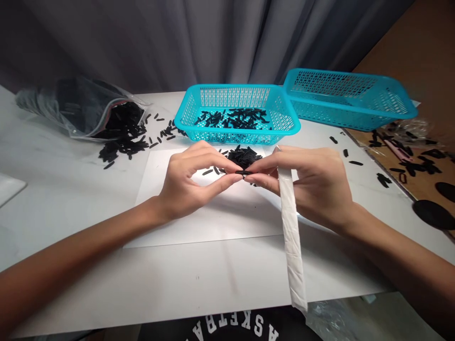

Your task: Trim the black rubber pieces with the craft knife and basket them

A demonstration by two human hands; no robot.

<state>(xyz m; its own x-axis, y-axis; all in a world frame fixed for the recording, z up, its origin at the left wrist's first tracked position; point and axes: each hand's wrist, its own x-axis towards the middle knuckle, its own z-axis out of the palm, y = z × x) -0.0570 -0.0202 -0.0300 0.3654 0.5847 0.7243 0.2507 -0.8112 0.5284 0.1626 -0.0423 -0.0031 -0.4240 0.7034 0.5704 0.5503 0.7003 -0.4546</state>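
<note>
My left hand [199, 177] and my right hand [313, 182] meet at the middle, thumbs and forefingers pinching a small slim black piece [243, 173] between them. A long white strip [292, 237], crinkled like tape or folded paper, hangs from my right hand down past the table edge. Just behind the fingertips lies a pile of similar black pieces [244, 155] on a white sheet [213, 227]. Their exact kind is too small to make out. A turquoise basket [238, 135] beyond the pile holds many more of them.
At left, a clear zip bag [81, 111] lies on its side, spilling black pieces [124, 147]. A second turquoise basket [351, 111] stands at back right. Beside it, a brown surface [423, 182] carries scattered black pieces, clear plastic and black oval items [432, 214]. A grey curtain [220, 42] hangs behind.
</note>
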